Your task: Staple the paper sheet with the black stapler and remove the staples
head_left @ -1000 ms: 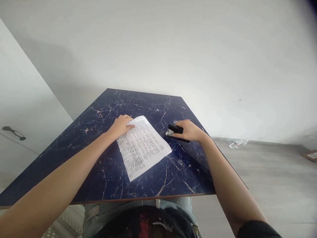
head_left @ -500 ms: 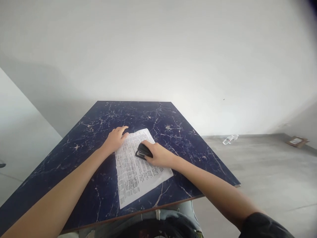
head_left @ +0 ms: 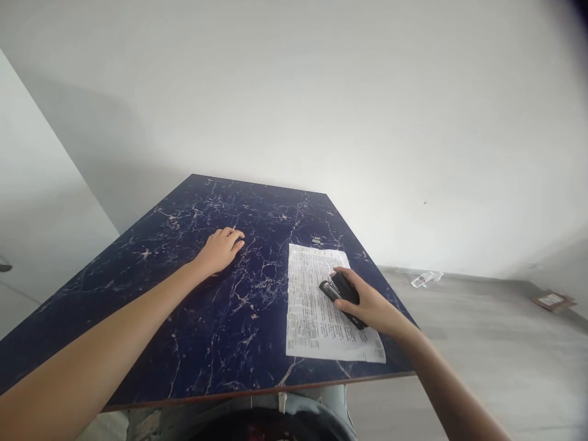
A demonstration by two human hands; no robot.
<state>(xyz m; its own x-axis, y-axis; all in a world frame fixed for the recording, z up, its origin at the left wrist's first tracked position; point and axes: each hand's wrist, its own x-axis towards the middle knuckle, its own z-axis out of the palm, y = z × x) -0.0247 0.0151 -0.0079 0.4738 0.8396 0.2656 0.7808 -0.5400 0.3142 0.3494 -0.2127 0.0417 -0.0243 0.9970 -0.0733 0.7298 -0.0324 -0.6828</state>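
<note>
A black stapler [head_left: 345, 288] is gripped in my right hand [head_left: 367, 303], its fingers and thumb wrapped around the body. The stapler lies over the right part of a printed sheet of paper [head_left: 307, 312], possibly more than one sheet. This paper rests on the right side of the dark blue marbled table [head_left: 248, 343]. Left of the paper, apart from it, my left hand [head_left: 220, 250] rests on the tabletop with fingers loosely spread and nothing in them.
A small pale item [head_left: 316, 241], perhaps staples, lies just beyond the paper's far edge. On the floor to the right are a clear plastic object [head_left: 426, 279] and a brown box [head_left: 552, 300]. A white wall [head_left: 321, 110] stands behind the table.
The paper has slid right and turned straighter, with the right hand and stapler moving along with it. My left hand no longer touches the paper.
</note>
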